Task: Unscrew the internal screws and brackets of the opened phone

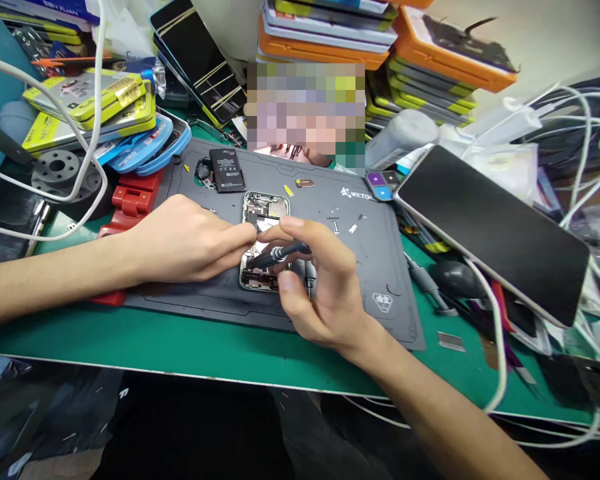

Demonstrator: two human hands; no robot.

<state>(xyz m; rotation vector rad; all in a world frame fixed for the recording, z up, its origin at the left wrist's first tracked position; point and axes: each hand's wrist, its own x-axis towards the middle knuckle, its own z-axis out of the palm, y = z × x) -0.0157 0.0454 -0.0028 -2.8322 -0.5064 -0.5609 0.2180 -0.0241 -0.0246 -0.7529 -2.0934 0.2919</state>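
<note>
An opened phone (266, 207) lies on the grey work mat (180, 303), its inner parts bare. My left hand (193, 240) is closed at the phone's left side, its fingers pressed together against the edge; the fingertips are partly hidden. In my right hand (325, 287) is a dark screwdriver (280, 255), tilted, its lower end over the lower left part of the phone. A second dark, slim tool shows below the fingers, partly covered. A black phone battery (227, 171) rests on the mat beyond my left hand, and small loose parts (335, 227) lie to the right.
A red clamp-like holder (135, 200) is at the mat's left. Yellow boxes (95, 100) and a round grey holder (63, 177) stand behind it. At right lie a large dark-screened device (495, 233), white cables (500, 347) and tools. Orange cases (325, 50) are stacked at the back.
</note>
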